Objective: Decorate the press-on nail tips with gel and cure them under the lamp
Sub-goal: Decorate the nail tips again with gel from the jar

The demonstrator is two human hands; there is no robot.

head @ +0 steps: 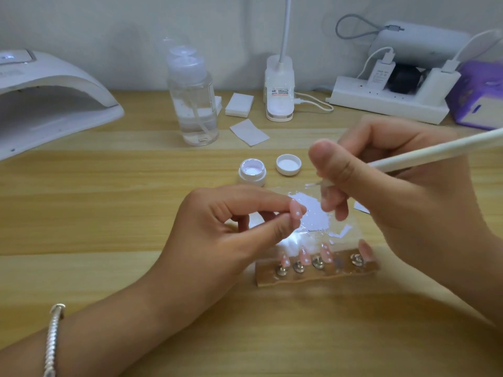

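Observation:
My left hand (231,229) pinches a pink nail tip (296,212) with white dots between thumb and forefinger, above a clear sheet smeared with white gel (315,213). My right hand (381,180) grips a white dotting pen (435,152), its tip pointing left just above the sheet, a short way right of the held tip. A brown holder strip (315,273) with metal studs lies in front, carrying several pink dotted tips (303,255). An open white gel pot (252,171) and its lid (288,164) sit behind the sheet. The white curing lamp (49,102) stands at the far left.
A clear pump bottle (194,102) stands at the back centre with white wipes (239,104) beside it and one loose wipe (249,131) in front. A desk lamp base (279,91), a power strip with chargers (389,99) and a purple tissue pack (479,96) line the back right.

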